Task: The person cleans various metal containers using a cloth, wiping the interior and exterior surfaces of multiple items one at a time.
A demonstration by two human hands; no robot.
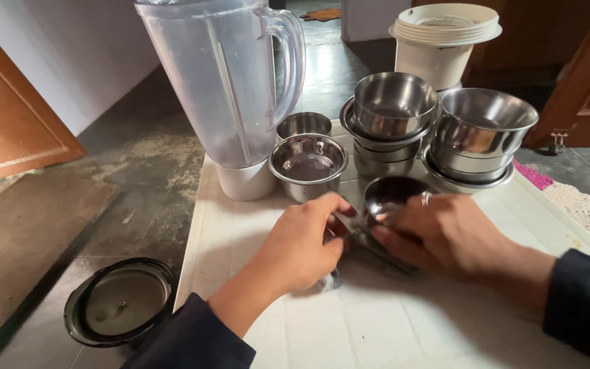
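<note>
A small steel cup (392, 193) stands on the white table (390, 321) near the middle, just beyond the fingertips of both hands. The right hand (448, 234) lies just near and right of it, fingers curled toward its near wall and touching the rim side; a ring shows on one finger. Whether it truly grips the cup cannot be told. The left hand (303, 242) sits to the cup's left and nearer, fingers bent around a small shiny metal piece (332, 279) that is mostly hidden beneath it. Farther off stand a steel bowl (307, 164), a stack of steel bowls (392, 113) and a second stack (479, 133) to the right. A tall clear blender jar (230, 82) rises at far left. A black lid (119, 302) lies on the floor at near left.
</note>
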